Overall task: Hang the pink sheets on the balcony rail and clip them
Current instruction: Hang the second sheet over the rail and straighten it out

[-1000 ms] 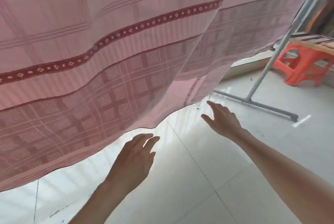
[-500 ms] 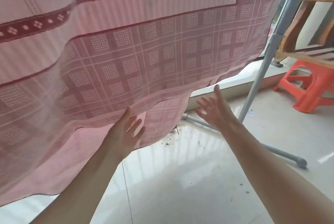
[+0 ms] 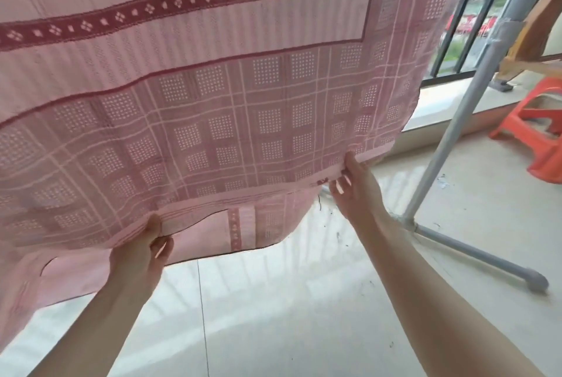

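Note:
A pink sheet (image 3: 213, 97) with dark red checks and a diamond-patterned band hangs down from above and fills the upper left of the view. My left hand (image 3: 140, 252) pinches its bottom hem at the lower left. My right hand (image 3: 355, 185) grips the same hem further right, near the sheet's corner. A second layer of pink sheet (image 3: 243, 230) hangs behind, lower than the hem I hold. What the sheet hangs from is out of view above. No clips are visible.
A grey metal stand pole (image 3: 456, 121) slants down at the right to a floor foot (image 3: 486, 261). An orange plastic stool (image 3: 541, 139) and wooden furniture (image 3: 535, 30) stand at the far right. Black balcony railing bars (image 3: 474, 12) rise behind a low ledge (image 3: 450, 103). Pale floor tiles (image 3: 289, 316) lie below.
Both hands rose from open and apart from the cloth to gripping the sheet's bottom hem. The view turned right, bringing the railing bars into sight.

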A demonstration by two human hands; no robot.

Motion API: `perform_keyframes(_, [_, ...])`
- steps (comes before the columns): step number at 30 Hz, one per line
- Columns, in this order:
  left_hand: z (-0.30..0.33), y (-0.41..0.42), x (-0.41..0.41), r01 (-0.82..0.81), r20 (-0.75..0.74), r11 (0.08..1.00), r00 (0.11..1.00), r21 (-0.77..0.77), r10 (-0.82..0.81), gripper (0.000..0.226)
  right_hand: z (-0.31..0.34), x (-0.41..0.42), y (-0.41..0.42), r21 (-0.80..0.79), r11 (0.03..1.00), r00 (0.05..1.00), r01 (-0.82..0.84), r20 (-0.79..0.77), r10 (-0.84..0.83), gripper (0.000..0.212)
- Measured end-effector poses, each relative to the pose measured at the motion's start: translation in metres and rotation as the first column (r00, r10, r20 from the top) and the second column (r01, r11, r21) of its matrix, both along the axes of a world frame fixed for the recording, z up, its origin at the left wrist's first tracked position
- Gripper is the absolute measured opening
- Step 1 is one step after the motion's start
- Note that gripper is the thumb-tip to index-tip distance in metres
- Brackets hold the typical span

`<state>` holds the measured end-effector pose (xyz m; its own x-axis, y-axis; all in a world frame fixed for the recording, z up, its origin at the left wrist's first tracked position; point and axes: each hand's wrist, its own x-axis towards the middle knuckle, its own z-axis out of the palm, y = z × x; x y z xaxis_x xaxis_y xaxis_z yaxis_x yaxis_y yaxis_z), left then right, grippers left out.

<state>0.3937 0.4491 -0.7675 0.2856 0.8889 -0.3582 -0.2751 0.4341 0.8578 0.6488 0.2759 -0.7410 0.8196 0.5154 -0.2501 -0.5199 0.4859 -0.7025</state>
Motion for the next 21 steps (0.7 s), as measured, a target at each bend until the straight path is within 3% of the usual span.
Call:
perform_keyframes(12, [-0.033, 0.028, -0.032, -0.062, -0.136, 0.998, 0.989, -0.010, 0.060, 0.008, -0.056, -0.034, 0.010, -0.104, 0.991, 0.996, -0.084, -0.003, 0.084, 0.017])
perform_keyframes(21, [-0.039, 0.022, -0.029, -0.182, -0.185, 0.980, 0.969, -0.085, 0.164, 0.015, -0.073, -0.039, -0.007, -0.328, 0.941, 0.996, -0.086, -0.010, 0.088, 0.013])
